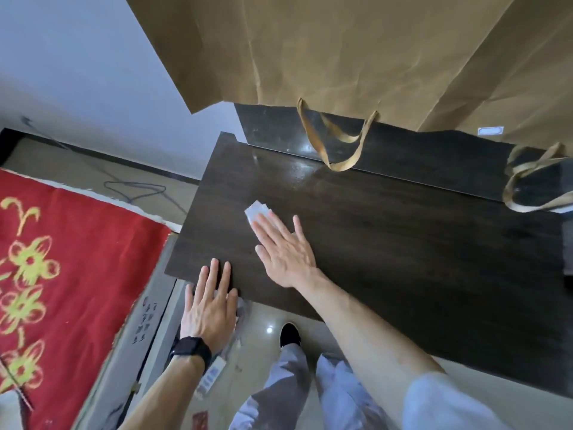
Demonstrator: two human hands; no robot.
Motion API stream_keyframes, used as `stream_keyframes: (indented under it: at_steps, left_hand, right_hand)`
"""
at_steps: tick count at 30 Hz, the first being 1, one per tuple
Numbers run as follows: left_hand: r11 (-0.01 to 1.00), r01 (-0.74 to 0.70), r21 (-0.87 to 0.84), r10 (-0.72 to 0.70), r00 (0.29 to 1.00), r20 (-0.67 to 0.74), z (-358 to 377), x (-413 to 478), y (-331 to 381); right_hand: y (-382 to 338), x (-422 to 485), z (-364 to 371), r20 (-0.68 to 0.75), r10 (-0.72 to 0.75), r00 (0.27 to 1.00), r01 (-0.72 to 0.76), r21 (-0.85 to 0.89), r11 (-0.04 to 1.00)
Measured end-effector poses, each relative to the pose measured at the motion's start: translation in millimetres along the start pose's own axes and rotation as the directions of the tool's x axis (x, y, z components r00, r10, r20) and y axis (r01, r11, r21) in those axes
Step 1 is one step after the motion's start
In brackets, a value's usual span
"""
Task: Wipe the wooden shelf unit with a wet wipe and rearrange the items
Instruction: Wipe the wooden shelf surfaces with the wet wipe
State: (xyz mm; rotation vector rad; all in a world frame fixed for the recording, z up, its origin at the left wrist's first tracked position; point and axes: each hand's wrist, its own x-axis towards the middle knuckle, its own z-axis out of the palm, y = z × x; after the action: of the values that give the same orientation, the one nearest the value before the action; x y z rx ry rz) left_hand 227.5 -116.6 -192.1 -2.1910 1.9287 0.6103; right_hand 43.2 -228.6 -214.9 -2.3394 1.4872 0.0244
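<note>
Dark wooden shelf [387, 243]: rigid flat top, sheen near its back.
Wet wipe [255, 210]: white, folded, on the top's left part under the right fingertips; likely limp and slick, better pressed flat than pinched.
Right hand [285, 256]: flat, fingers straight, pressing the wipe.
Left hand [210, 302]: flat, resting on the near corner.
Paper bags [341, 51]: brown, at the back.

Domestic room, evidenced by tiled floor [257, 339], red floral-patterned rug [62, 259] at left, plain wall [77, 57], and brown paper shopping bags [341, 51] on dark wooden furniture [403, 259].
</note>
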Motion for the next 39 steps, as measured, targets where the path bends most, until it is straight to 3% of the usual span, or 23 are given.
stream_keyframes:
  at_steps: [2,4,7,10,12,14,17,20,22,24,27,29,32,37,39]
  left_hand:
    - [0.999,-0.030,-0.014,0.030,0.999,-0.019,1,3,6]
    - [0.996,-0.091,-0.011,0.091,0.996,-0.018,2,6,17]
    - [0.979,-0.206,-0.007,0.206,0.979,-0.003,4,11,48]
    - [0.949,-0.314,0.000,0.314,0.949,0.018,12,17,85]
    - [0.920,-0.391,0.019,0.390,0.920,0.022,21,20,108]
    - [0.897,-0.442,0.025,0.441,0.897,0.019,33,19,134]
    - [0.857,-0.514,0.034,0.513,0.858,0.016,47,8,170]
    - [0.829,-0.555,0.068,0.554,0.832,0.036,55,-4,191]
    - [0.837,-0.540,0.092,0.540,0.841,0.028,61,-9,198]
    - [0.844,-0.527,0.102,0.527,0.849,0.022,63,-13,204]
    - [0.835,-0.532,0.141,0.533,0.845,0.032,71,-22,219]
    - [0.838,-0.527,0.145,0.526,0.849,0.047,76,-30,237]
    - [0.811,-0.566,0.149,0.561,0.824,0.075,87,-46,283]
    - [0.738,-0.662,0.131,0.652,0.750,0.111,110,-73,380]
    - [0.740,-0.661,0.125,0.654,0.750,0.100,119,-82,414]
  right_hand:
    - [38,-2,-11,-0.054,0.200,0.978,-0.198,0.043,0.979]
    - [86,-26,-22,-0.090,0.446,0.890,-0.438,0.102,0.893]
    - [159,-103,-32,-0.041,0.769,0.638,-0.752,0.182,0.633]
    - [191,-200,-32,0.014,0.931,0.364,-0.896,0.280,0.345]
    - [177,-251,-23,0.061,0.955,0.292,-0.913,0.315,0.259]
    - [147,-283,-6,0.055,0.944,0.324,-0.914,0.276,0.298]
    - [101,-284,13,0.020,0.850,0.527,-0.838,0.177,0.516]
    - [88,-251,15,-0.021,0.613,0.790,-0.609,0.084,0.789]
    - [110,-244,4,-0.048,0.508,0.860,-0.505,0.055,0.861]
    - [153,-254,-3,-0.068,0.585,0.808,-0.580,0.082,0.810]
    - [233,-298,-10,-0.060,0.830,0.554,-0.817,0.153,0.556]
    - [265,-336,-13,-0.065,0.898,0.434,-0.870,0.228,0.437]
    - [256,-375,0,-0.105,0.907,0.407,-0.855,0.304,0.419]
    - [215,-396,21,-0.130,0.874,0.468,-0.809,0.337,0.483]
    - [230,-394,18,-0.160,0.878,0.451,-0.791,0.383,0.476]
